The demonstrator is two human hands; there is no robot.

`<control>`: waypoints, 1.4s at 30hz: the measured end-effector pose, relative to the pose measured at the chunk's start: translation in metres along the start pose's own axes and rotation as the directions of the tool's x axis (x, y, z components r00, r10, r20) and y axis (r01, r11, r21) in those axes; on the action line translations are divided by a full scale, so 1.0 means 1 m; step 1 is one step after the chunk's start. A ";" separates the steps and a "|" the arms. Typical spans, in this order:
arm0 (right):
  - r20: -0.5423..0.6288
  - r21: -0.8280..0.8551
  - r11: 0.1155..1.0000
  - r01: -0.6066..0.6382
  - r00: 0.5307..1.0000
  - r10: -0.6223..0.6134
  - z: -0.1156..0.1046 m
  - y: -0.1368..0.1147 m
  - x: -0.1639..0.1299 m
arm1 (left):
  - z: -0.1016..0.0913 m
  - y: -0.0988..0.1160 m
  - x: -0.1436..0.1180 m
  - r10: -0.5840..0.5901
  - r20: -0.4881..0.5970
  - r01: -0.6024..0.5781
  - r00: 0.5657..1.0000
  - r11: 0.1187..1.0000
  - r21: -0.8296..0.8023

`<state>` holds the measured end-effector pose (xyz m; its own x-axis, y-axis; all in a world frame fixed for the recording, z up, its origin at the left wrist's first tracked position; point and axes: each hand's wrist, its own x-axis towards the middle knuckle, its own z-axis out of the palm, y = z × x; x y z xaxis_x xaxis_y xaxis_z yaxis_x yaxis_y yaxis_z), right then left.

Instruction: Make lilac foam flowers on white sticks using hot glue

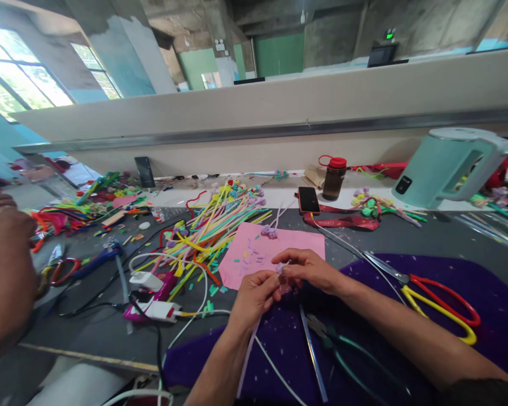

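Note:
My left hand (pixel 256 293) and my right hand (pixel 307 269) meet over the near edge of a pink sheet (pixel 309 239). Both are closed, fingertips pinching a small lilac craft flower (pixel 280 268), partly hidden by the fingers. A pale lilac stem (pixel 246 363) runs down from below my left hand. On the sheet, beyond my hands, rests a finished-looking lilac flower cluster (pixel 269 232) with its pale stem. Small lilac and green cut pieces (pixel 258 260) are scattered nearby. A dark purple cloth (pixel 288 349) lies beneath my forearms.
Pliers (pixel 328 335) and a clear stick (pixel 313 355) lie on the cloth; large scissors (pixel 410 279) are at right. Coloured stems (pixel 220 220), a power strip (pixel 152 304) and cables crowd the left. Behind stand a bottle (pixel 334 179) and kettle (pixel 444 166). Another person's arm (pixel 4 276) enters at left.

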<state>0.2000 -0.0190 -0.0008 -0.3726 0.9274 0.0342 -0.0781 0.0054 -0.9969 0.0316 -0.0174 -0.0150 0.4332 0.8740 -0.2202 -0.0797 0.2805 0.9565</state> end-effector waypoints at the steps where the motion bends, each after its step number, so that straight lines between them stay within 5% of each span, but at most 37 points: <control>1: -0.004 -0.002 1.000 -0.008 1.000 0.008 0.000 0.000 0.000 | 0.000 -0.001 0.000 0.014 0.011 -0.014 1.000 1.000 0.027; 5: -0.054 0.032 0.998 -0.046 0.997 0.047 -0.001 0.003 0.001 | -0.002 -0.001 0.000 0.005 0.050 -0.011 0.999 0.993 0.119; 9: -0.063 0.061 0.995 -0.076 0.995 0.080 -0.002 0.004 0.003 | -0.003 0.001 0.001 -0.044 0.017 0.043 0.999 0.999 0.030; 19: -0.050 -0.015 0.997 -0.075 0.996 0.074 0.002 0.004 0.002 | 0.002 0.002 -0.001 0.044 -0.013 -0.041 0.999 0.981 0.188; 25: -0.155 0.018 1.000 0.002 0.988 0.001 -0.001 0.003 0.002 | -0.001 0.002 -0.002 0.075 -0.085 -0.079 0.994 0.996 -0.043; 35: -0.066 -0.002 0.997 0.073 0.995 -0.073 0.010 0.003 -0.004 | 0.000 0.008 -0.007 0.093 -0.126 -0.124 0.988 0.958 -0.258; 42: -0.041 -0.168 0.968 0.185 0.980 -0.194 0.009 0.002 -0.007 | -0.003 -0.002 -0.007 0.143 -0.003 -0.143 0.990 0.989 -0.029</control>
<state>0.1942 -0.0290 -0.0021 -0.3119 0.9233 0.2241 0.0107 0.2393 -0.9709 0.0259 -0.0224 -0.0162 0.4146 0.9064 -0.0812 -0.1669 0.1635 0.9723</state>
